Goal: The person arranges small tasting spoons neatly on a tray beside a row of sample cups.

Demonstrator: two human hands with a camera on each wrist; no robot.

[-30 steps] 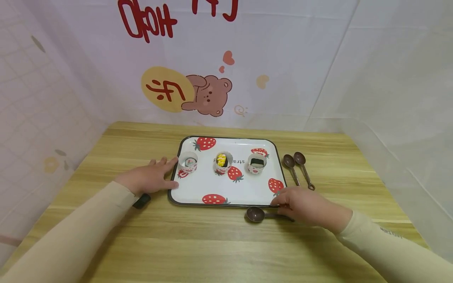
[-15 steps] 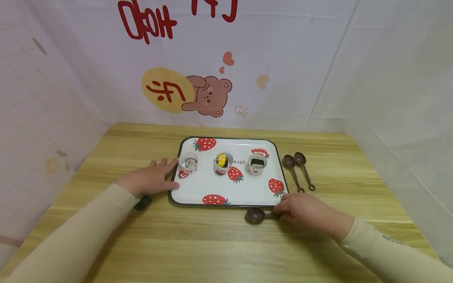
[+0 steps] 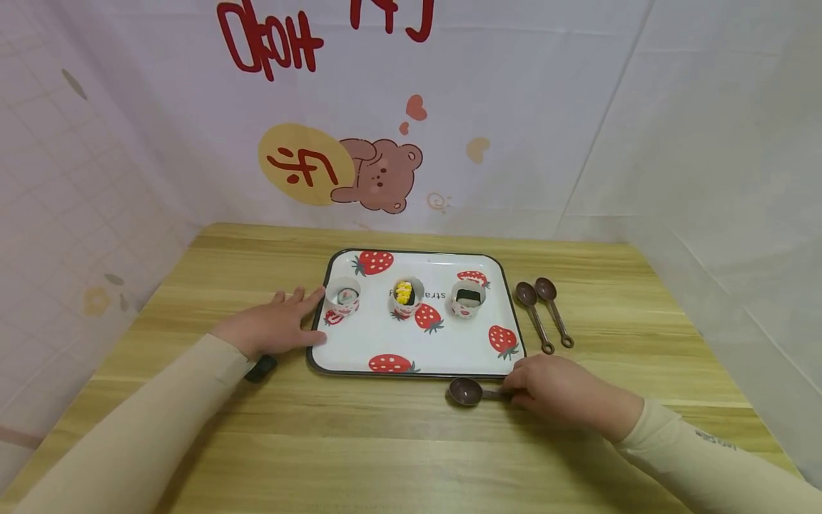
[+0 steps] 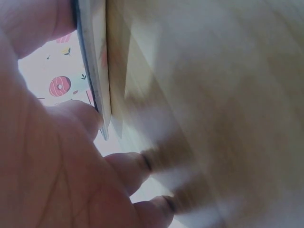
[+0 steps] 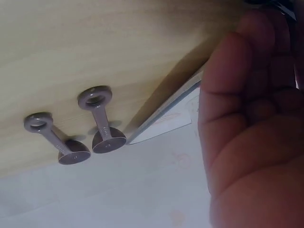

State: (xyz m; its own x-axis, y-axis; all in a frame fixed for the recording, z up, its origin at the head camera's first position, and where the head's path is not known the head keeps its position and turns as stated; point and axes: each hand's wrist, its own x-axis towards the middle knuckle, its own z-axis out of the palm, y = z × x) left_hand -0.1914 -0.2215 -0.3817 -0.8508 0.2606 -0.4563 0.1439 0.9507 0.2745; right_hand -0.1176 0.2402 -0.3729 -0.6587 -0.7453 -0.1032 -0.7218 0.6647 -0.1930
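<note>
A white strawberry-print tray (image 3: pixel 443 350) with a dark rim lies on the table. My left hand (image 3: pixel 270 327) rests at its left edge, fingers spread and fairly straight, thumb on the rim; in the left wrist view the fingers touch the tray's edge. My right hand (image 3: pixel 565 392) is at the tray's front right corner, its fingers pinching the handle of a brown measuring spoon (image 3: pixel 465 391). The spoon lies along the tray's front edge, bowl to the left; the handle's end is hidden by the hand. In the right wrist view the right hand's fingers (image 5: pixel 228 66) are curled.
On the tray stand three paper cups: a left cup (image 3: pixel 343 305) with a round roll, a middle cup (image 3: pixel 406 310) with yellow-topped sushi, a right cup (image 3: pixel 466 311) with dark-banded sushi. Two more brown measuring spoons (image 3: pixel 538 314) lie right of the tray. White printed cloth (image 3: pixel 514 128) surrounds the table.
My right hand has shifted slightly right and down, away from the tray's corner, and its fingers have closed onto the spoon's handle. The left hand stays on the tray's edge.
</note>
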